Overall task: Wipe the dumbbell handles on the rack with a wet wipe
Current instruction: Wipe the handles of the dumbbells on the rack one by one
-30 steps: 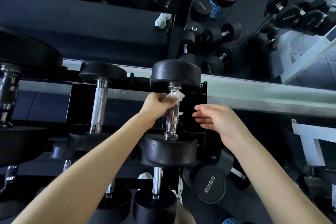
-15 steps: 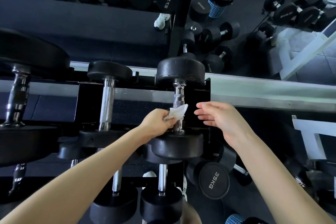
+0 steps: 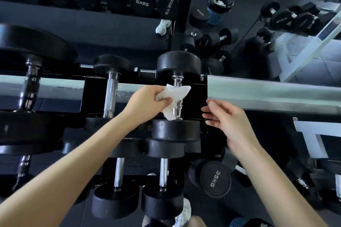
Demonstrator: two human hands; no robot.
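A black dumbbell (image 3: pixel 178 64) lies on the top tier of the rack (image 3: pixel 195 101), its chrome handle (image 3: pixel 177 108) running away from me. My left hand (image 3: pixel 147 104) grips a crumpled white wet wipe (image 3: pixel 175 92) and holds it against the left side of that handle. The wipe covers the handle's middle; its far collar and near end show. My right hand (image 3: pixel 228 121) hovers just right of the handle with relaxed fingers, holding nothing. To the left, a second dumbbell's knurled handle (image 3: pixel 110 94) lies bare.
Larger dumbbells (image 3: pixel 31 86) fill the rack's left side. Two more handles (image 3: pixel 163 173) sit on the lower tier, with a 35KG dumbbell (image 3: pixel 215 180) at lower right. A mirror behind reflects the rack and a blue bin (image 3: pixel 219 8). A white frame (image 3: pixel 310 134) stands to the right.
My left hand slid the wipe from the handle's far end down toward the near end, then opened the wipe out wider along the handle. The right hand stayed beside it.
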